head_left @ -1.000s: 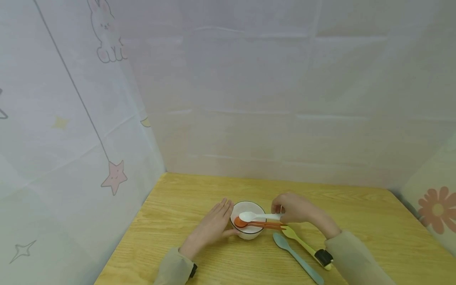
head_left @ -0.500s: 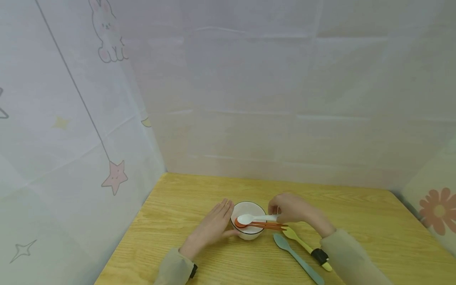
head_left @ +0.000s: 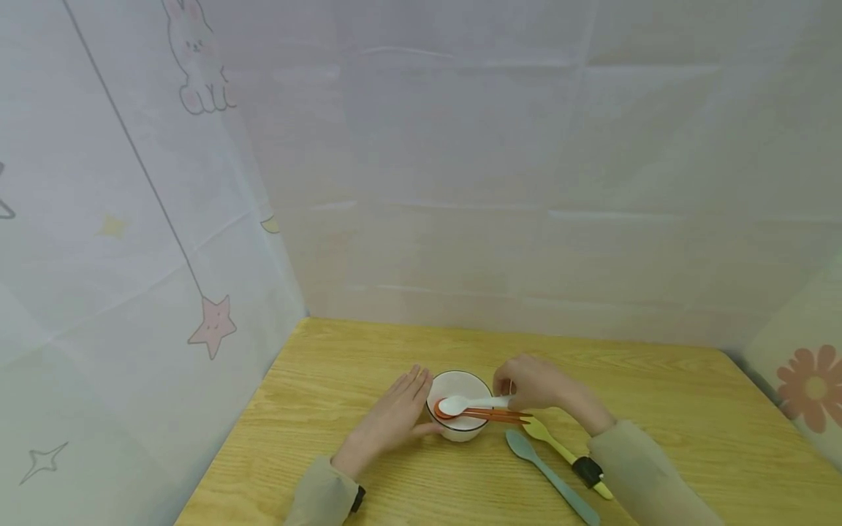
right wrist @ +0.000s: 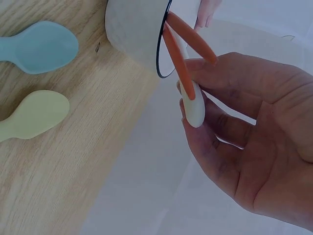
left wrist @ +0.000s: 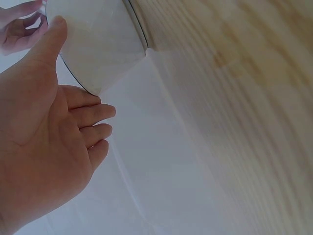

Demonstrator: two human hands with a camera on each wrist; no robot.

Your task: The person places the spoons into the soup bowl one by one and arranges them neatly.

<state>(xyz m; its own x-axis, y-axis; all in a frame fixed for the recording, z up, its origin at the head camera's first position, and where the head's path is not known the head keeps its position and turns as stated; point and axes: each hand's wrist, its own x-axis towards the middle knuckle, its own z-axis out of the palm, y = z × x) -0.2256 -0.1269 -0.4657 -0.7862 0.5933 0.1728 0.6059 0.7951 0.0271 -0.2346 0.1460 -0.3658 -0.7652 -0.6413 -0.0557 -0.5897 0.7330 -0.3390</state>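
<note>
A white bowl (head_left: pixel 458 435) with a dark rim stands on the table. My left hand (head_left: pixel 392 416) rests against its left side, fingers straight and thumb spread toward the front; the left wrist view shows the thumb (left wrist: pixel 51 41) at the rim. With fingertips and thumb, my right hand (head_left: pixel 536 383) pinches the handle of a white spoon (head_left: pixel 454 406), whose head is over the bowl. Two orange handles (head_left: pixel 496 416) slant out of the bowl to the right, one belonging to an orange spoon. In the right wrist view they run beside the white handle (right wrist: pixel 194 110).
A blue-green spoon (head_left: pixel 552 476) and a yellow spoon (head_left: pixel 555 444) lie on the wooden table (head_left: pixel 355 351) right of the bowl, the yellow one partly under my right wrist's black strap (head_left: pixel 588 472). Pale printed cloth (head_left: pixel 460 256) hangs behind and at both sides.
My right hand has shifted slightly left, bringing the white spoon a little farther over the bowl. The left hand stays in place.
</note>
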